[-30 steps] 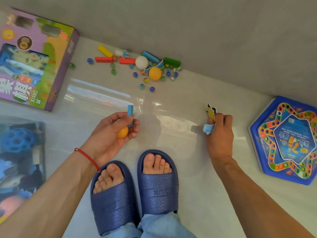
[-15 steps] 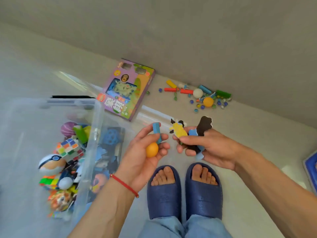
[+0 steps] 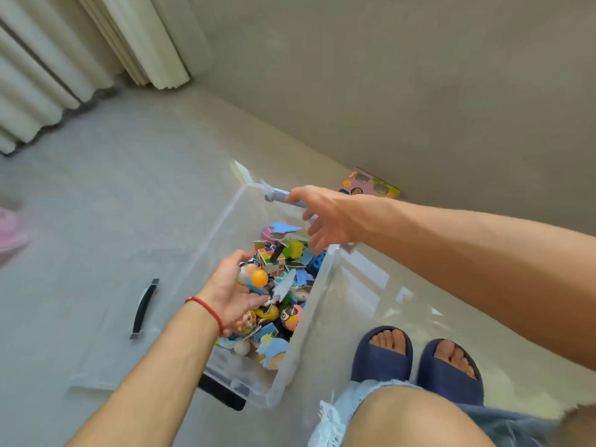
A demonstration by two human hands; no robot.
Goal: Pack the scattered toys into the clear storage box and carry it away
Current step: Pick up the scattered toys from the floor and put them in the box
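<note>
The clear storage box stands on the floor in front of me, filled with several toys such as a puzzle cube and a green block. My left hand hangs over the box's near half with its fingers spread. An orange ball and a small blue block sit just off its fingertips. Over the far half is my right hand, fingers apart and holding nothing. Beneath it lies a blue cardboard cut-out.
The box's clear lid with a black handle lies on the floor to the left. A purple game box rests by the wall behind. My feet in blue slippers stand at the right. Curtains hang far left.
I turned left from the toy pile to the box. Both hands moved over it and opened; the ball, the blue block and the cut-outs have left my fingers.
</note>
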